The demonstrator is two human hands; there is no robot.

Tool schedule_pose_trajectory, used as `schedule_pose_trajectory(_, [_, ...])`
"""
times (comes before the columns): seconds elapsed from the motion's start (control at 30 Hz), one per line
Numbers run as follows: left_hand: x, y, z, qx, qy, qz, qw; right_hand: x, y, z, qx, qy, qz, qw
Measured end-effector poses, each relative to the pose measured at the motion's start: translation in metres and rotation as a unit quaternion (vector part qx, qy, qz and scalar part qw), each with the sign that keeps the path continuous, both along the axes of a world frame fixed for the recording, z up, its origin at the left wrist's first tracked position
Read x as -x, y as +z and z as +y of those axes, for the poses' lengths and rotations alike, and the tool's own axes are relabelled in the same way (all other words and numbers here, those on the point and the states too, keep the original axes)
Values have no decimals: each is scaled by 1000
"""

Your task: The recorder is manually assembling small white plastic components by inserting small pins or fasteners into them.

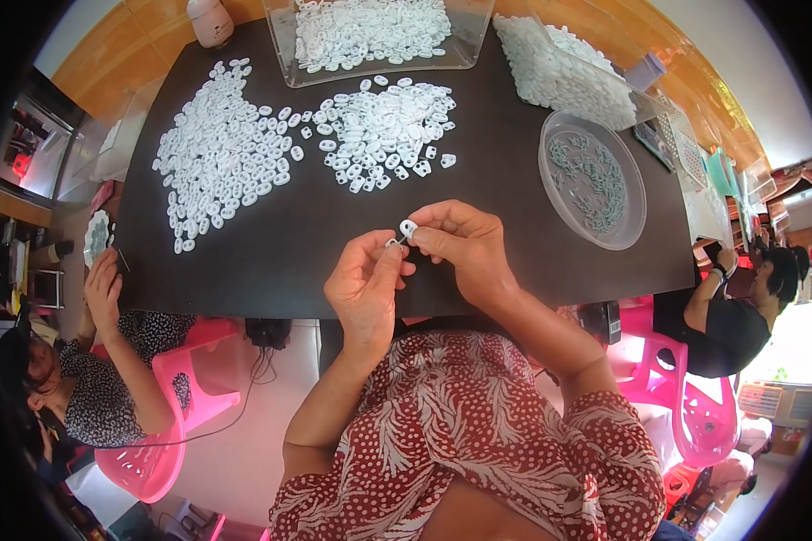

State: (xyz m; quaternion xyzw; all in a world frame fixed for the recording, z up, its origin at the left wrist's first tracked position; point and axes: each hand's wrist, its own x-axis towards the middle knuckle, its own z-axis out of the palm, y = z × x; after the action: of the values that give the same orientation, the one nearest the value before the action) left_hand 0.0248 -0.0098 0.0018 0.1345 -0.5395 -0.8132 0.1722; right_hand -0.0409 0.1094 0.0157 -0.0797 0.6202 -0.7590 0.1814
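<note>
In the head view, a small white oval plastic piece (409,228) is pinched between the thumb and fingertips of the right hand (460,248), held just above the near edge of the dark table (280,261). The left hand (365,284) is closed in a pinch just beside it, on what seems to be a tiny pale part (393,242), too small to make out for certain. The two hands are nearly touching at the fingertips.

Further back on the table, two loose heaps of the same white plastic pieces are spread: a larger one to the left (221,153) and a smaller one in the middle (383,131). A clear rectangular plastic box (370,36) filled with white pieces is seen at the far edge. A round clear plastic dish (593,180) holding small grey-green parts is set to the right. Two other people are seated on pink plastic chairs (176,424) at either side.
</note>
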Motion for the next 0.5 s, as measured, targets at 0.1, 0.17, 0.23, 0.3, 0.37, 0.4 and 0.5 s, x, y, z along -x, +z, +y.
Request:
schedule_pose_trajectory(0.1, [0, 0, 0, 1, 3, -3, 1000, 0, 0, -1, -4, 1, 10, 1000])
schedule_pose_trajectory(0.17, [0, 1, -1, 11, 5, -3, 1000, 0, -1, -1, -7, 1, 6, 1000])
schedule_pose_trajectory(0.23, [-1, 1, -1, 20, 8, -4, 1000, 0, 0, -1, -9, 2, 2, 1000])
schedule_pose_trajectory(0.3, [-1, 1, -1, 5, 8, -2, 1000, 1, 0, 0, -10, 12, -3, 1000])
schedule_pose_trajectory(0.37, [-1, 2, -1, -1, 7, -2, 1000, 1, -1, 1, -6, 12, -6, 1000])
schedule_pose_trajectory(0.4, [-1, 2, -2, -6, 7, -3, 1000, 1, -1, 1, -1, 12, -9, 1000])
schedule_pose_trajectory(0.5, [-1, 3, -1, -3, 8, -12, 1000, 0, -1, 0, -1, 10, -10, 1000])
